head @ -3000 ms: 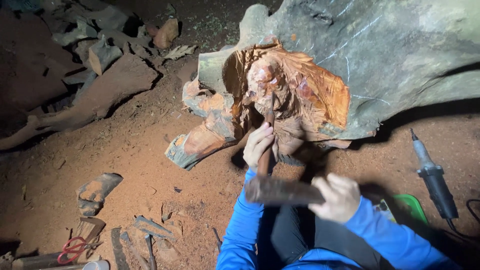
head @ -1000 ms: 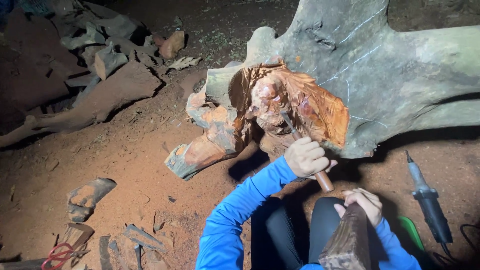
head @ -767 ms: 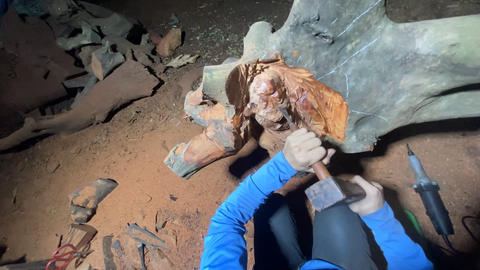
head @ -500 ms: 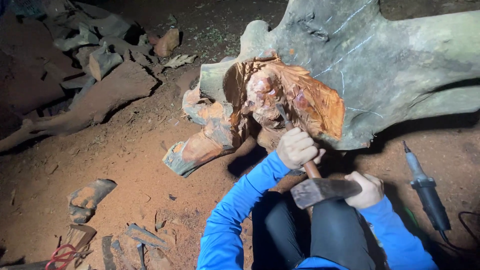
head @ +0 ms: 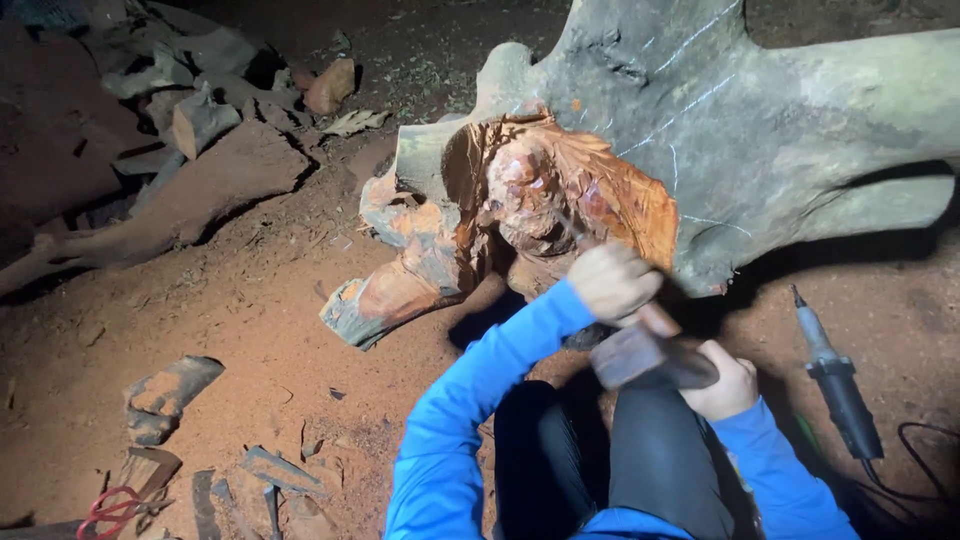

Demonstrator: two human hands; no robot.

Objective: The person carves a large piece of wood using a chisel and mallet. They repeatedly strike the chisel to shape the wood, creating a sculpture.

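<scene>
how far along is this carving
Done: the reddish carved area on the grey stump is roughed out. In hand: left hand holds a chisel to it, right hand holds a wooden mallet. Left: most of the stump remains uncut.

No packages, labels, signs or screens — none visible.

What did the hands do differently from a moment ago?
The right hand swung the wooden mallet from low by the lap up against the chisel end. The left hand kept gripping the chisel against the reddish carving. The grey stump, the power tool and the wood scraps stayed put.
</scene>
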